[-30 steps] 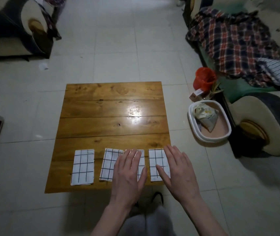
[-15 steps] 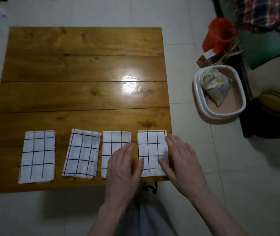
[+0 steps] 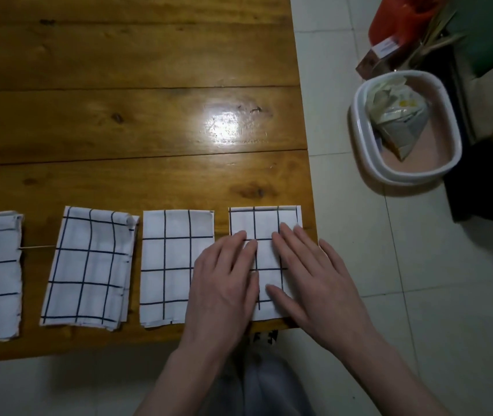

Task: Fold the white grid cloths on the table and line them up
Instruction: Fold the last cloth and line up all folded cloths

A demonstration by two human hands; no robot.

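- Four folded grid cloths lie in a row along the lower edge of the wooden table [image 3: 137, 121].
- Left hand [image 3: 224, 283] and right hand [image 3: 314, 283] press flat on the rightmost cloth [image 3: 264, 223].
- A white basin [image 3: 359, 139] sits on the floor at upper right.

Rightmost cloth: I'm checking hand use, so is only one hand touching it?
No: both the left hand and the right hand rest flat on the rightmost cloth.
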